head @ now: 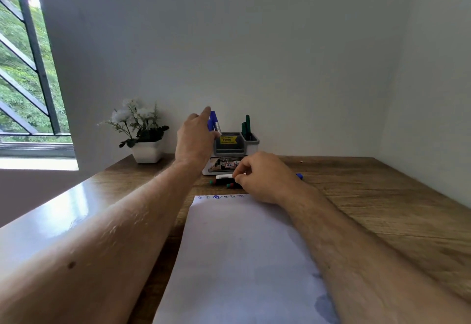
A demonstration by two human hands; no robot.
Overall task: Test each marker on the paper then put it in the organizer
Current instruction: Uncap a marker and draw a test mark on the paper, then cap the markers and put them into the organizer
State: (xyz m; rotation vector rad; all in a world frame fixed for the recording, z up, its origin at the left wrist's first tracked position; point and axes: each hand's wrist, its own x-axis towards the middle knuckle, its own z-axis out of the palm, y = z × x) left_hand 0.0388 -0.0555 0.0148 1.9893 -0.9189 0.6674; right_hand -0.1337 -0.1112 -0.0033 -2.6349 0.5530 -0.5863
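A grey and white organizer (238, 146) stands at the back of the wooden desk. Blue markers (214, 121) stick up from its left compartment and green markers (246, 126) from its right one. My left hand (195, 137) is raised at the left compartment, fingers around a blue marker there. My right hand (262, 178) rests on the desk in front of the organizer, fingertips pinching a black and white marker (224, 176) lying among a few loose markers (223, 183). A white paper (237, 252) with small scribbles along its far edge lies toward me.
A white pot of white flowers (142, 130) stands left of the organizer. One blue marker (300, 176) lies on the desk behind my right hand. The wall runs close behind the desk (369, 196), and a barred window is at the far left.
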